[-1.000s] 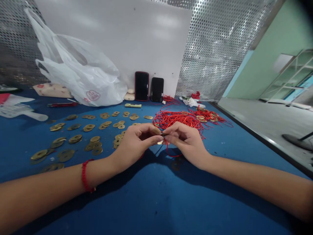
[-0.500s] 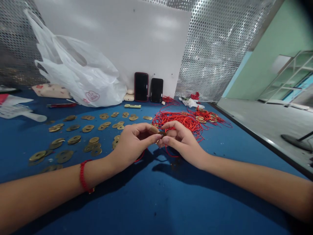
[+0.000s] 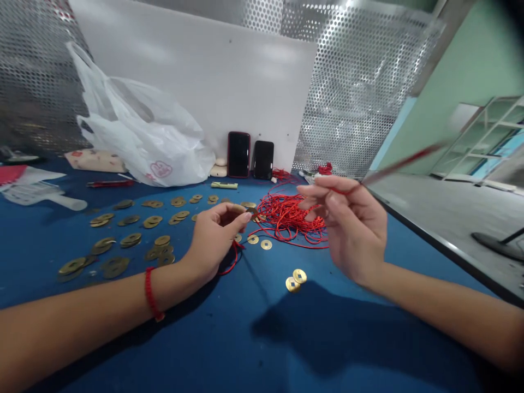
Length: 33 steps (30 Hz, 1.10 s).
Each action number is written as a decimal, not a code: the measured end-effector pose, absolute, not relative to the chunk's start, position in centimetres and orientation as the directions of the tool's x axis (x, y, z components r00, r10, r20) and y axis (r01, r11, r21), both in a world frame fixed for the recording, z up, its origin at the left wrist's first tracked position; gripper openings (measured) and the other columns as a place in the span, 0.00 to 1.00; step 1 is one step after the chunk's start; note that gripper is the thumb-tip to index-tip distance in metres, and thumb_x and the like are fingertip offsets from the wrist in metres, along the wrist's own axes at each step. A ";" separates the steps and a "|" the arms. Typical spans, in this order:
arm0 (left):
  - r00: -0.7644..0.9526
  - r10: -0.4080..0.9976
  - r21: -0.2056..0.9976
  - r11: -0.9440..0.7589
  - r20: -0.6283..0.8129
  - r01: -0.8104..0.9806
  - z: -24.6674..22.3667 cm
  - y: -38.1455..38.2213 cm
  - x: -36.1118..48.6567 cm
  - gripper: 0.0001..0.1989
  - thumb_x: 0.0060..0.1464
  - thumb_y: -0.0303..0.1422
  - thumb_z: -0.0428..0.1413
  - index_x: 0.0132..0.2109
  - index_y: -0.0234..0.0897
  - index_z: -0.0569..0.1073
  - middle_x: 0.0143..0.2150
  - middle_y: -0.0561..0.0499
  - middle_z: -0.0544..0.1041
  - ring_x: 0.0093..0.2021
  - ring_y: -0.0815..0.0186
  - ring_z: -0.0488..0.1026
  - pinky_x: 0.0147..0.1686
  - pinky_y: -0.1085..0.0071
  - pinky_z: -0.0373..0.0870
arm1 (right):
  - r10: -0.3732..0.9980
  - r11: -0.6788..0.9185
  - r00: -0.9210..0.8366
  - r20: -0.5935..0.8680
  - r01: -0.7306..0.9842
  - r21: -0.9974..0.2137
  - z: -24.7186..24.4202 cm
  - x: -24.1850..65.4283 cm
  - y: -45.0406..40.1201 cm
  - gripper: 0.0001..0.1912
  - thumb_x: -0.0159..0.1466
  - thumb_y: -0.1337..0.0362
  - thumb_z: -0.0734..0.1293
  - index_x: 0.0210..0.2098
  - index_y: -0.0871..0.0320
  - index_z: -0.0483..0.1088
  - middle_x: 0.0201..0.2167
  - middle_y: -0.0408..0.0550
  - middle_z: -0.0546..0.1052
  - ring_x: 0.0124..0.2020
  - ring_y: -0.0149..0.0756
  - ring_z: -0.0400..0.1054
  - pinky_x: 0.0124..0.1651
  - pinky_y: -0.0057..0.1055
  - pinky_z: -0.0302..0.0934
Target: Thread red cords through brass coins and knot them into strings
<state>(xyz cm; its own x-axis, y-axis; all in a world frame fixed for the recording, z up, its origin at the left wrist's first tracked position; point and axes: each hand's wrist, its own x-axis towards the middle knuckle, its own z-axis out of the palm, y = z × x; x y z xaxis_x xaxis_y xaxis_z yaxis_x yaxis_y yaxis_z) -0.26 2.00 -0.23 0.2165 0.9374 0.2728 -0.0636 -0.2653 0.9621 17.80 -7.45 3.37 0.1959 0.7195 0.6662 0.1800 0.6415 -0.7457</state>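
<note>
Two smartphones (image 3: 238, 155) stood against a white board (image 3: 196, 71). A white plastic carrier bag (image 3: 167, 144) sat to their left, near a red pen (image 3: 109, 184).

Blue tabletop (image 3: 204, 349): brass coins (image 3: 153, 221) in small piles, red cord heap (image 3: 292, 214), white bag (image 3: 172, 147).

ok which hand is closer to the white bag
Left. The left hand is in front of the bag, just right of its right end; the right hand is much farther right, past most of the red cord.
</note>
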 end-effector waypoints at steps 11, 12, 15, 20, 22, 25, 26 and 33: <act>0.259 0.906 0.938 -0.346 0.335 -0.003 0.1 1.6 -0.3 0.09 0.49 0.35 0.64 0.32 0.34 0.75 0.28 0.52 0.75 0.27 0.70 0.69 0.28 0.73 0.67 | 0.600 0.687 0.455 0.658 0.129 -0.715 7.8 19.1 -7.0 0.09 0.66 0.60 0.62 0.31 0.55 0.69 0.28 0.43 0.67 0.29 0.24 0.63 0.35 0.23 0.63; 0.264 0.901 0.934 -0.357 0.343 0.007 0.1 1.7 -0.3 0.09 0.49 0.35 0.64 0.32 0.34 0.75 0.28 0.52 0.75 0.27 0.70 0.69 0.28 0.73 0.67 | 0.623 0.681 0.449 0.641 0.091 -0.726 8.2 19.0 -7.2 0.10 0.66 0.62 0.61 0.30 0.55 0.69 0.30 0.44 0.68 0.33 0.24 0.65 0.40 0.24 0.65; 0.274 0.888 0.920 -0.390 0.368 0.027 0.0 1.7 -0.4 0.08 0.49 0.34 0.64 0.32 0.34 0.75 0.28 0.53 0.75 0.28 0.70 0.69 0.30 0.74 0.67 | 0.677 0.645 0.452 0.581 0.016 -0.764 9.2 19.0 -7.9 0.11 0.67 0.63 0.59 0.29 0.56 0.65 0.31 0.44 0.68 0.35 0.25 0.67 0.44 0.27 0.67; 0.298 0.876 0.914 -0.405 0.380 0.024 0.2 1.4 -0.4 0.08 0.49 0.34 0.63 0.31 0.33 0.75 0.28 0.52 0.75 0.29 0.70 0.71 0.31 0.73 0.68 | 0.780 0.556 0.244 0.577 0.152 -0.817 8.3 18.7 -8.9 0.13 0.68 0.56 0.59 0.30 0.55 0.65 0.21 0.40 0.63 0.20 0.22 0.56 0.24 0.22 0.57; 0.309 0.869 0.911 -0.412 0.386 0.024 0.4 1.1 -0.3 0.08 0.49 0.34 0.63 0.31 0.33 0.75 0.28 0.52 0.76 0.29 0.69 0.71 0.31 0.73 0.68 | 0.866 0.475 0.074 0.494 0.186 -0.860 6.4 17.9 -8.9 0.16 0.67 0.55 0.59 0.28 0.57 0.67 0.17 0.39 0.63 0.18 0.22 0.56 0.21 0.22 0.52; 0.331 0.850 0.893 -0.447 0.410 0.044 0.7 0.8 -0.3 0.08 0.49 0.34 0.63 0.31 0.33 0.75 0.28 0.51 0.76 0.28 0.69 0.71 0.30 0.73 0.67 | 0.947 0.319 -0.157 0.281 0.343 -0.884 2.8 16.5 -8.3 0.17 0.65 0.58 0.63 0.24 0.61 0.70 0.18 0.41 0.68 0.20 0.21 0.60 0.23 0.20 0.53; 0.342 0.843 0.888 -0.458 0.415 0.052 0.7 0.8 -0.3 0.08 0.49 0.34 0.63 0.31 0.33 0.75 0.27 0.51 0.76 0.28 0.68 0.71 0.30 0.73 0.68 | 0.954 0.292 -0.180 0.241 0.359 -0.886 1.8 16.2 -7.9 0.17 0.64 0.58 0.62 0.24 0.61 0.71 0.17 0.40 0.68 0.18 0.20 0.59 0.22 0.20 0.52; 0.354 0.832 0.875 -0.479 0.427 0.071 0.6 0.9 -0.3 0.07 0.49 0.34 0.63 0.31 0.34 0.76 0.28 0.50 0.78 0.29 0.67 0.73 0.31 0.73 0.70 | 0.976 0.218 -0.051 0.213 0.319 -0.923 0.3 16.3 -6.7 0.17 0.62 0.58 0.62 0.21 0.61 0.71 0.14 0.39 0.65 0.17 0.21 0.57 0.21 0.21 0.50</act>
<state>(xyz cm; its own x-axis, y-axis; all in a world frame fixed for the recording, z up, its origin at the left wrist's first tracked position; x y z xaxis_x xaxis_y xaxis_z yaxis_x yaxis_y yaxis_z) -0.27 0.90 0.57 0.3541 0.8322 0.4267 0.0706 -0.4788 0.8751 16.32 -6.71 0.34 -0.0510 0.9758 0.2127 0.3187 0.2177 -0.9225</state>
